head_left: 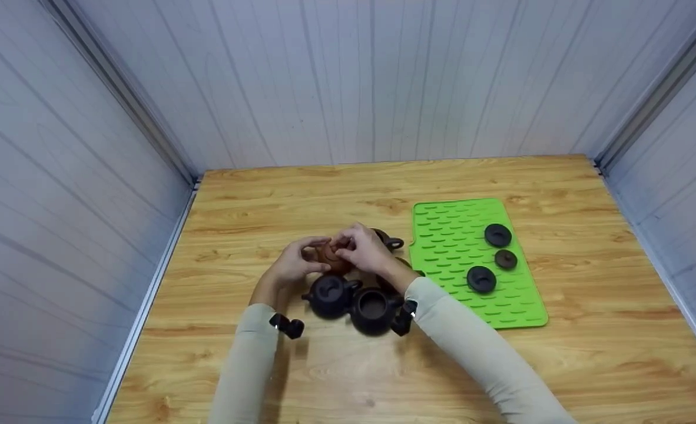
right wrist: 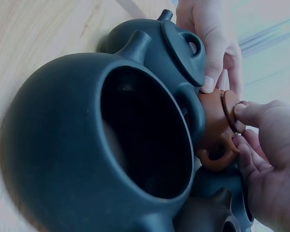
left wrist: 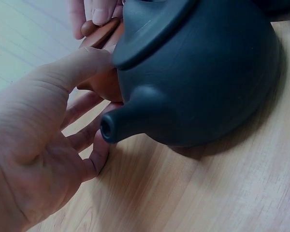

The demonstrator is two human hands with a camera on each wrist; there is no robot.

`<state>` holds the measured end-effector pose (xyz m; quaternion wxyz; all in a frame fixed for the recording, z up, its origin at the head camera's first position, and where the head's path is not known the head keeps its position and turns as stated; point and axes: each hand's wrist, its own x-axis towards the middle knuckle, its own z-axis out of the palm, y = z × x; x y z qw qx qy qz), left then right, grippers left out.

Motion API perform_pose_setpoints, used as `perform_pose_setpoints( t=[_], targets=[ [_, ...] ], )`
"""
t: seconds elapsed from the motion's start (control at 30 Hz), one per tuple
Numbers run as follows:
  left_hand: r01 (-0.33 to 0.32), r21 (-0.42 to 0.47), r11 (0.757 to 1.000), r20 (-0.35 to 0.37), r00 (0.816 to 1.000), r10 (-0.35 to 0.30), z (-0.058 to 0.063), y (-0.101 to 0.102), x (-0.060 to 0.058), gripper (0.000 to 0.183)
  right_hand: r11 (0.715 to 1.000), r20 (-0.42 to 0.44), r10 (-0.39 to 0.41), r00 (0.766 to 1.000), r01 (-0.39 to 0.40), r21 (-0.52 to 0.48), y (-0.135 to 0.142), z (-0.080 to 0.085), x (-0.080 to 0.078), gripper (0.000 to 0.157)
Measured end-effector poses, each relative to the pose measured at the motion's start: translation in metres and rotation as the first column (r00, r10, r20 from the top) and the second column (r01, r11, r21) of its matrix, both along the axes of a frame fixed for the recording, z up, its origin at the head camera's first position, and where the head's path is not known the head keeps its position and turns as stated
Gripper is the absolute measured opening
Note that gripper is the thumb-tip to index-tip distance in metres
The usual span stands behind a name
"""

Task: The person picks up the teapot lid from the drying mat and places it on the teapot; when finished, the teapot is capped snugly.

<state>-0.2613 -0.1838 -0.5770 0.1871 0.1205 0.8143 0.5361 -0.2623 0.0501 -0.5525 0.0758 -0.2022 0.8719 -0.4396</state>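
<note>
A small reddish-brown clay teapot (right wrist: 213, 111) stands among dark teapots. My left hand (head_left: 291, 263) holds its body, thumb on one side and fingers on the other. With thumb and fingers, my right hand (head_left: 367, 250) pinches its matching lid (right wrist: 229, 108), which sits at the mouth and looks slightly tilted in the left wrist view. Just in front is a lidded black teapot (head_left: 328, 301), its spout close to my left hand. Beside it stands an uncovered black teapot (head_left: 369, 321), its dark inside visible in the right wrist view.
A green ridged mat (head_left: 454, 235) lies to the right. On it are two black lids (head_left: 481, 279) and a dark brown lid (head_left: 506, 259). More dark teapots (head_left: 392, 242) stand partly hidden by my right hand and forearm. Panelled walls (head_left: 348, 82) border the wooden table (head_left: 254, 200).
</note>
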Motion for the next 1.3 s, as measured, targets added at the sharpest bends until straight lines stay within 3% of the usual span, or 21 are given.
perform_pose_setpoints(
  t=[0.47,0.5,0.7,0.73,0.83,0.93,1.17,1.3],
  targets=[
    [0.014,0.007,1.0,-0.017,1.0,-0.013,-0.001,-0.003,0.001,0.063,0.999,-0.011,0.0,1.0,0.0,0.033,-0.003,-0.001,0.003,0.023],
    [0.014,0.006,1.0,-0.018,1.0,-0.014,-0.002,-0.003,0.001,0.063,1.0,-0.029,0.009,1.0,-0.008,0.027,-0.001,-0.01,-0.002,0.022],
    [0.007,-0.015,1.0,-0.007,1.0,-0.007,-0.001,-0.003,0.002,0.064,0.999,-0.024,0.037,0.999,-0.037,0.006,0.002,-0.013,-0.005,0.026],
    [0.003,-0.017,1.0,-0.002,1.0,-0.003,-0.001,-0.002,0.002,0.064,0.999,-0.013,0.036,0.999,-0.036,0.005,0.002,-0.005,-0.001,0.026],
    [-0.007,-0.023,1.0,0.009,1.0,0.007,0.0,-0.002,0.003,0.064,0.999,-0.069,0.039,0.997,-0.04,-0.007,0.005,-0.024,-0.01,0.027],
    [-0.01,-0.021,1.0,0.01,1.0,0.011,0.0,-0.002,0.003,0.064,1.0,-0.065,0.032,0.997,-0.032,0.0,0.008,-0.029,-0.014,0.029],
    [-0.01,-0.018,1.0,-0.008,1.0,0.01,-0.001,-0.001,0.0,0.064,0.997,0.027,0.061,0.998,-0.06,-0.049,0.016,0.001,0.001,0.036],
    [-0.011,-0.023,1.0,-0.003,1.0,0.011,-0.001,0.0,0.0,0.064,0.996,0.043,0.073,0.996,-0.07,-0.061,0.02,0.005,0.004,0.037]
  ],
)
